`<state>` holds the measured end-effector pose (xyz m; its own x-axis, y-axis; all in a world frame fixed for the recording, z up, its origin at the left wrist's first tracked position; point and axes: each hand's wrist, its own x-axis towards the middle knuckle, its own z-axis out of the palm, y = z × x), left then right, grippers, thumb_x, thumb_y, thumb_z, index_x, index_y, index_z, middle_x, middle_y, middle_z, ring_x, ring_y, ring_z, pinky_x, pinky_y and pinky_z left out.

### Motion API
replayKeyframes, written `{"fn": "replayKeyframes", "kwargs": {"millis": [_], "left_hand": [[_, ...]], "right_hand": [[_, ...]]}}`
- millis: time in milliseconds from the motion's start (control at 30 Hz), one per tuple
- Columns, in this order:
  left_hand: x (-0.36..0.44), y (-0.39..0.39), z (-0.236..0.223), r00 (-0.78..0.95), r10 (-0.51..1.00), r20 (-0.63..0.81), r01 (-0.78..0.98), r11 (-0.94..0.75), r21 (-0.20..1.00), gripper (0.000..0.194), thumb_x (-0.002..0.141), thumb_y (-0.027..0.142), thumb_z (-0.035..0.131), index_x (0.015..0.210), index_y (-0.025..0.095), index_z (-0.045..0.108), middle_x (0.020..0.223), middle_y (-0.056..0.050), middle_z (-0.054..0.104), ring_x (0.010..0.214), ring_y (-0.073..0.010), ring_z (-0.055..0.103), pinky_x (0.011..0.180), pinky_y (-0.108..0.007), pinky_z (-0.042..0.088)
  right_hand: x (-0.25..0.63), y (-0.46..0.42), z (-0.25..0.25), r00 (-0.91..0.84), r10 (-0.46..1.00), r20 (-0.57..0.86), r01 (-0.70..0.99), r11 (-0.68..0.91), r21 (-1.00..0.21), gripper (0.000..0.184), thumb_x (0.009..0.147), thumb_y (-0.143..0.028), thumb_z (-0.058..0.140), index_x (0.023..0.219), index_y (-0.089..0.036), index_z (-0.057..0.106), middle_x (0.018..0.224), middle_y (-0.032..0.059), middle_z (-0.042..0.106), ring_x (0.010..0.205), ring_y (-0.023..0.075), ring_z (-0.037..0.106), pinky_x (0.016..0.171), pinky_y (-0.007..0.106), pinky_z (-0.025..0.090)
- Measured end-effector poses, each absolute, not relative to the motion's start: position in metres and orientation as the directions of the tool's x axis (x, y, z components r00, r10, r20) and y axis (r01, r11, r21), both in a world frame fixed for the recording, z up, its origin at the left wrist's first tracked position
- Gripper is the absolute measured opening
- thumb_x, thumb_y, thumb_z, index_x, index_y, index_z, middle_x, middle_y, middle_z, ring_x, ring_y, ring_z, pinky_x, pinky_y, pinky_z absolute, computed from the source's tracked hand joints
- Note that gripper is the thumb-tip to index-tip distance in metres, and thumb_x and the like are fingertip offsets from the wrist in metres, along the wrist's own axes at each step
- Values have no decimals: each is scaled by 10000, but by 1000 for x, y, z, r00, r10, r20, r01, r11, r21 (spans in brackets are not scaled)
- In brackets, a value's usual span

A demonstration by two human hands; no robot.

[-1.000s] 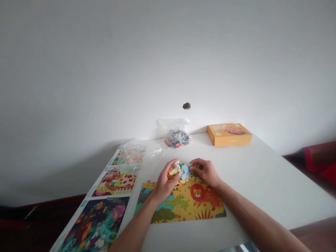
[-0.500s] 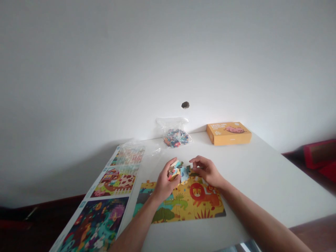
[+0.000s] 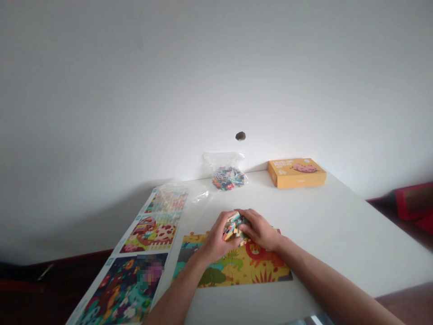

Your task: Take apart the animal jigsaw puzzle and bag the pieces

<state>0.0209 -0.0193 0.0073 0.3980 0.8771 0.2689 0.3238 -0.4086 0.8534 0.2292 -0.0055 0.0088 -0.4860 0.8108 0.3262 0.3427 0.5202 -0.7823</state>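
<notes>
Cupping a small stack of loose puzzle pieces (image 3: 234, 227) between both hands above a part-built lion puzzle (image 3: 237, 264).

White table (image 3: 338, 234) runs to the wall; long sheet of picture cards (image 3: 142, 253) lies down its left side, just beside the lion puzzle. Orange box (image 3: 297, 173) sits at far right edge near the wall, clear bag of pieces (image 3: 227, 174) to its left, well apart from the hands. Left hand (image 3: 218, 237) curls round the stack's left side, fingers closed on it; right hand (image 3: 259, 230) covers the right side, fingers pressed onto the pieces. Hands touch at the fingertips. Stack sits at the lion puzzle's upper edge, mostly hidden by the hands.
</notes>
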Motion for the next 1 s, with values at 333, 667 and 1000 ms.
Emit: {"fn": "replayKeyframes", "kwargs": {"millis": [333,667,1000], "left_hand": [[17,-20,4,490,823,288,399,-505,765,672,784,313,751,1381,276,444,1224,-89,468,1155,-246,519,996,-376,474],[-18,2,15,-166,798,580,893,-128,431,485,857,360,626,1288,170,513,1203,-162,552,1199,-335,461,1039,-527,335],[-70,18,7,-439,773,457,887,295,354,171,857,257,555,907,189,703,937,-138,626,931,-329,569,840,-492,425]], "right_hand": [[230,-6,7,-506,857,97,179,215,-960,519,726,-502,798,1087,-176,618,926,18,699,790,171,603,716,262,471],[236,-5,18,-298,952,70,146,118,-982,408,743,-472,782,961,-170,613,862,12,683,762,160,605,700,264,481],[240,-5,29,-329,943,-47,-77,-76,-994,397,748,-435,792,995,-162,643,833,9,685,602,112,585,548,220,469]]}}
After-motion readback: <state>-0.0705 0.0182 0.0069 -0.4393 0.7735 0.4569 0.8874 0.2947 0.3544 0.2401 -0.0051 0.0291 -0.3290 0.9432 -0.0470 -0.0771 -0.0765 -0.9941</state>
